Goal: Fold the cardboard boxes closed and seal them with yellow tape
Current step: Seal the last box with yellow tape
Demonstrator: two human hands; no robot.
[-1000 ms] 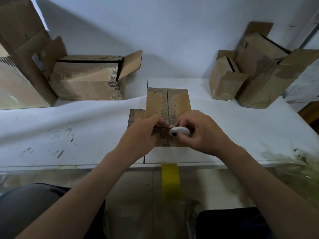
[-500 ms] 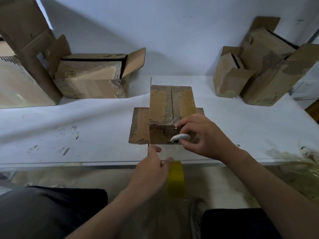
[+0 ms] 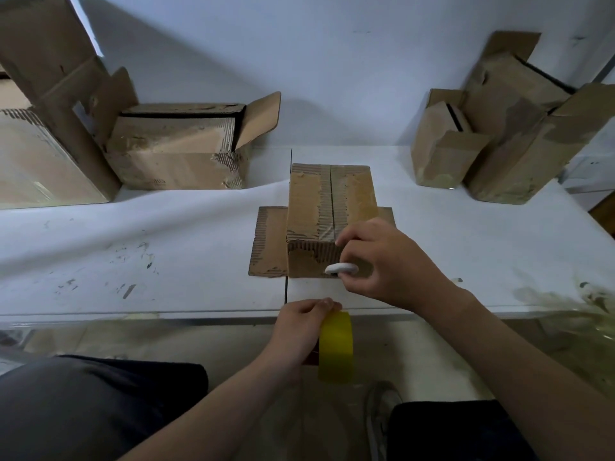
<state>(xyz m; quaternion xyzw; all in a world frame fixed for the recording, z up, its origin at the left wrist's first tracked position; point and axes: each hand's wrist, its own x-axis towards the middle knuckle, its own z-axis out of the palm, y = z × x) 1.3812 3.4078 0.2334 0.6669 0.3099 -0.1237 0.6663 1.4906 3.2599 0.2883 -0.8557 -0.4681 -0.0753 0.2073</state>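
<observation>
A small cardboard box (image 3: pixel 327 201) with its top flaps folded together stands on a flat piece of cardboard (image 3: pixel 269 242) near the table's front edge. My right hand (image 3: pixel 387 261) grips a small white oval tool (image 3: pixel 341 268) against the box's near right corner, with a fingertip on the top edge. My left hand (image 3: pixel 299 327) is below the table edge and pinches the top of a yellow tape roll (image 3: pixel 336 347) that hangs there.
Open cardboard boxes (image 3: pixel 179 151) lie at the back left, and several more boxes (image 3: pixel 499 141) lean together at the back right. The white table (image 3: pixel 133 247) has scuff marks on the left. My knees and a shoe (image 3: pixel 379 417) show below.
My left hand left the box front, dropped below the table edge and took hold of the yellow tape roll. My right hand stayed at the box's near corner with the white tool.
</observation>
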